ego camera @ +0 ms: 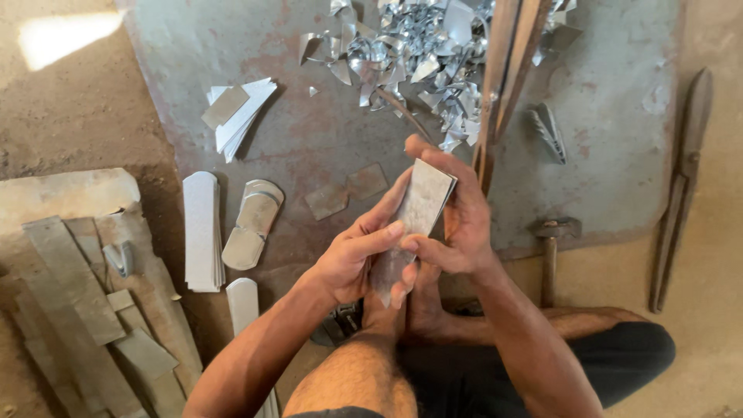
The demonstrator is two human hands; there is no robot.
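Note:
Both of my hands hold a small stack of flat, thin metal pieces [422, 203] in front of me, above my bent legs. My left hand [357, 259] grips the stack from the left and below, thumb lying across its face. My right hand [457, 224] wraps it from the right, fingers curled over the top edge. The stack is tilted, its upper end pointing away from me.
A large worn metal sheet [325, 116] covers the floor. Shiny metal offcuts [418, 54] pile at the top. Stacks of cut strips [203, 232], rounded pieces [251, 224], a hammer [551, 248], long shears [681, 186] and upright wooden handles [507, 77] lie around.

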